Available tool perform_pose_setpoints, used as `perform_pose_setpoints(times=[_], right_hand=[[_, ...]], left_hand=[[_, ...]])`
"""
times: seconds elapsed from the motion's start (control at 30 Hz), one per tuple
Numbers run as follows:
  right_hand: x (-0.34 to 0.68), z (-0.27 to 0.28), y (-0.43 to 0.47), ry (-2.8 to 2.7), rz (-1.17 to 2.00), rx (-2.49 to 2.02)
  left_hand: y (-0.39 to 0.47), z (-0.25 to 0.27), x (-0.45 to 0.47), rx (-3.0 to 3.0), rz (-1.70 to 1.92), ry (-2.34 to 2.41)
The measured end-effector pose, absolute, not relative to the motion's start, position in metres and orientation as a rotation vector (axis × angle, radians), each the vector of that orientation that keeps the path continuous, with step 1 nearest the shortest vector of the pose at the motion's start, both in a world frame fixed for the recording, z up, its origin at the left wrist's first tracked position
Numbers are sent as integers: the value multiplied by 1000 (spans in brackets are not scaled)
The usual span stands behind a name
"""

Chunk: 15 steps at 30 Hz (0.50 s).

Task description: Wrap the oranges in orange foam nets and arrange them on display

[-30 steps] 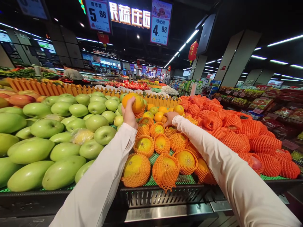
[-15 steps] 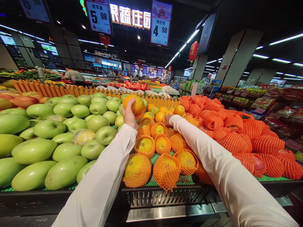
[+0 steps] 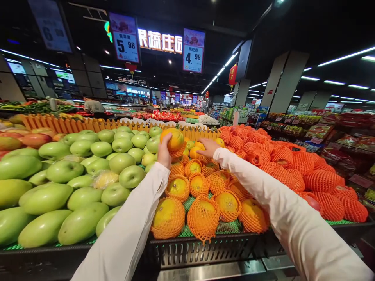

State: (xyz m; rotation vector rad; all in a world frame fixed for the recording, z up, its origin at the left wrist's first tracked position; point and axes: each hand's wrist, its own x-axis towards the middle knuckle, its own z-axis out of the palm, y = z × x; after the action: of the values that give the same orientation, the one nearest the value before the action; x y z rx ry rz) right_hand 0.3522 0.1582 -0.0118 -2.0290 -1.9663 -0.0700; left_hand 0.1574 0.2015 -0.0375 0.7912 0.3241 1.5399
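My left hand (image 3: 164, 151) grips an orange (image 3: 172, 138) and holds it above the back of the orange pile; an orange foam net shows just under the fruit. To its right, my right hand (image 3: 208, 148) reaches over the loose oranges with its fingers stretched out and apart, pointing left. Whether its fingertips touch the orange (image 3: 194, 152) under them I cannot tell. Closer to me, several oranges sit in foam nets, such as the front netted orange (image 3: 203, 216), on green matting (image 3: 189, 205).
Green apples (image 3: 83, 170) fill the left side, with a plastic-wrapped yellow fruit (image 3: 103, 179) among them. Fruit in red foam nets (image 3: 288, 175) is heaped at right. A black slotted tray edge (image 3: 205, 249) runs in front, an orange picket fence (image 3: 96, 124) behind. Price signs (image 3: 193, 50) hang overhead.
My right hand has come up from among the oranges, and its fingers now show stretched out. My left hand still holds its orange. The view has tilted up slightly.
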Motion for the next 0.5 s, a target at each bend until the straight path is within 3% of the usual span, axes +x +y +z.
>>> perform_pose_setpoints(times=[0.2,0.5], right_hand=[[341,-39,94,-1761,118,-1340],[355,-68,105,-1472,838,-1256]], left_hand=[[162,-46,178,914,1157,218],[169,-63,180,1181,1044,282]])
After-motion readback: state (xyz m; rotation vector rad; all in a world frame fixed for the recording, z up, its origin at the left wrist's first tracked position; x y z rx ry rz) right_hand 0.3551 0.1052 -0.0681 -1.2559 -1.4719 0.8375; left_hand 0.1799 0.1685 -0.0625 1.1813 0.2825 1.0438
